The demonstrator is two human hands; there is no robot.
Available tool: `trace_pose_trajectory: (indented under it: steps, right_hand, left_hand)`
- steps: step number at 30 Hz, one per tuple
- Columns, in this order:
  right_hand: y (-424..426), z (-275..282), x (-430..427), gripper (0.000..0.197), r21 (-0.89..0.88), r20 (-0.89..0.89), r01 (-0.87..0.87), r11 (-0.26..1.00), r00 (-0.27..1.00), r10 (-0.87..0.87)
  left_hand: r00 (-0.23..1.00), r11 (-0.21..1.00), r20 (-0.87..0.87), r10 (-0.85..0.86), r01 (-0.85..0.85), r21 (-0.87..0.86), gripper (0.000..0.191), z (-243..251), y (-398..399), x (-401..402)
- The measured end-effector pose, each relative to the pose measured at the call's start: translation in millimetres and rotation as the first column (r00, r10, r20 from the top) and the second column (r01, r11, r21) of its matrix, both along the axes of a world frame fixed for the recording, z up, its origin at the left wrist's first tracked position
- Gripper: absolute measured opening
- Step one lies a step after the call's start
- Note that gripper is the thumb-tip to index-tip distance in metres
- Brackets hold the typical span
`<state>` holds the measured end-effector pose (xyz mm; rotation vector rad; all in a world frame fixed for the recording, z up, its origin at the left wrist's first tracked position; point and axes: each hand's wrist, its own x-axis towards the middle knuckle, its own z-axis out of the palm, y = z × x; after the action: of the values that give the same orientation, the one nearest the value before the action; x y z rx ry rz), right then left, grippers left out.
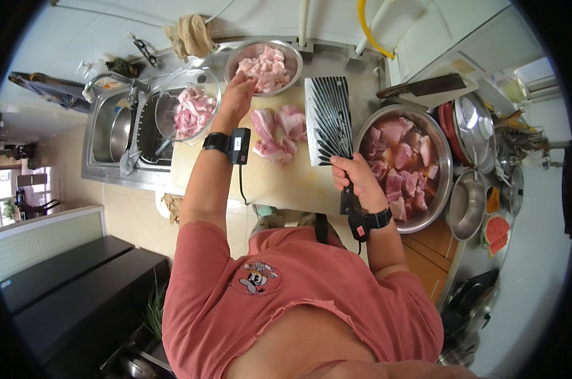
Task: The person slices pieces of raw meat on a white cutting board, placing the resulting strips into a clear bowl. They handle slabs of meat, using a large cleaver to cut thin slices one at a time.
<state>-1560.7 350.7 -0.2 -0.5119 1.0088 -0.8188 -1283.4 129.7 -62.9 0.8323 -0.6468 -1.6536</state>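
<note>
My right hand (359, 177) grips the black handle of a broad cleaver (331, 121), its ridged blade held over the right part of the cutting board (210, 175). My left hand (241, 94) reaches over the near left rim of a steel bowl (295, 59), its fingertips at the cut pieces of pale, fatty meat (267, 68) inside. Whether those fingers pinch a piece is hidden. Between the hands, larger pieces of raw pink meat (281, 135) lie on the board. Left of my left hand, a clear glass bowl (160, 109) holds more raw meat (193, 113).
To the right stands a large steel basin (440, 199) of red meat chunks in reddish liquid. A second knife (423, 87) rests behind it, beside pot lids (475, 128). A double steel sink (98, 132) with a faucet (136, 87) is at left. Cut watermelon (497, 232) lies far right.
</note>
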Motion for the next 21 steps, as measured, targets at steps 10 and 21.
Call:
trace_pose_trajectory:
  steps: [10,21]
  right_hand:
    - [-6,-7,3,0.030,0.024,0.015,-0.027,0.999,1.000,0.027]
    - [1,-9,4,0.034,-0.006,0.023,-0.080,0.997,0.997,0.080]
  left_hand:
    - [0.204,0.879,0.913,0.354,0.260,-0.399,0.048,-40,26,14]
    - [-0.150,0.998,0.987,-0.051,-0.041,0.045,0.064,-66,81,-22]
